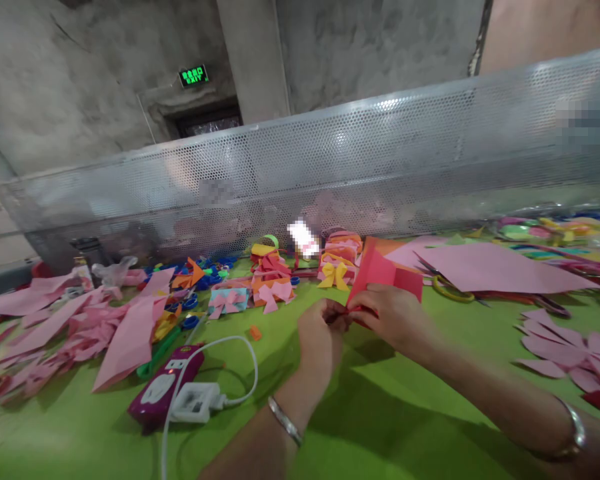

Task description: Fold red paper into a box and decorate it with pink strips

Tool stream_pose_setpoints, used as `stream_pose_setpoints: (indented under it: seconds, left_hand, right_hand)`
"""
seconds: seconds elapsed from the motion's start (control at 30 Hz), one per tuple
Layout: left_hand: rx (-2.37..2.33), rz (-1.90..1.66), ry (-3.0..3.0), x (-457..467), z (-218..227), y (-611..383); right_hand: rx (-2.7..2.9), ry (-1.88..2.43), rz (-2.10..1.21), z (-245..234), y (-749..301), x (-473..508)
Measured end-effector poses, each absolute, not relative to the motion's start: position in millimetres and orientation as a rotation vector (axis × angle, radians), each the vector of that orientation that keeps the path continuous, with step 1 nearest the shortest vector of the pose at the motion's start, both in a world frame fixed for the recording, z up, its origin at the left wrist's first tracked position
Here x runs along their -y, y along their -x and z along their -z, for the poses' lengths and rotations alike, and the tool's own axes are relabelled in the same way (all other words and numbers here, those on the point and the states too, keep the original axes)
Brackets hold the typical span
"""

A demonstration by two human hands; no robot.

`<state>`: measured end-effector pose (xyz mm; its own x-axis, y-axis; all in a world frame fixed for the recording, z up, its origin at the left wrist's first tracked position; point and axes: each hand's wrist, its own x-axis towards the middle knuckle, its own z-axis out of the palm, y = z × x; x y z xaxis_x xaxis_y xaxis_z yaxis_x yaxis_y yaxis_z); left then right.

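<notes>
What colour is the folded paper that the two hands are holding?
Red. The folded paper shows best in the head view, between left hand and right hand.

Left grip [321,337]: fingers curled inward, fingertips pinched together, back of the hand towards the camera. Right grip [387,315]: palm down, fingers bent and closed, fingertips meeting those of the left grip. The two grips touch at the centre of the view. Left forearm [260,447]: enters from the lower edge and rises steeply. Right forearm [500,393]: enters from the lower right corner, angled up and to the left.
</notes>
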<state>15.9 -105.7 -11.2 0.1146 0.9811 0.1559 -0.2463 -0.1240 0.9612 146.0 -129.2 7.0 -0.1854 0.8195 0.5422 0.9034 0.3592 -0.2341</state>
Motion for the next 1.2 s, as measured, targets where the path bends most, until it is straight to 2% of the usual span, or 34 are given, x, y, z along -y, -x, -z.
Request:
stream_pose_setpoints:
  seconds: [0.47, 0.8, 1.2]
  left_hand:
    - [-0.741, -1.351, -0.947, 104.9, 13.3, -20.6]
    - [-0.674, -0.991, -0.633, 110.8, 0.6, -7.4]
    - [-0.719, -0.915, -0.518, 107.5, -2.8, -3.4]
  right_hand:
    - [1.968, 1.336, 0.001, -0.8, -141.4, 128.1]
    - [1.940, 1.333, -0.034, 1.9, -140.0, 126.6]
    - [1.953, 1.342, -0.053, 2.4, -140.7, 129.5]
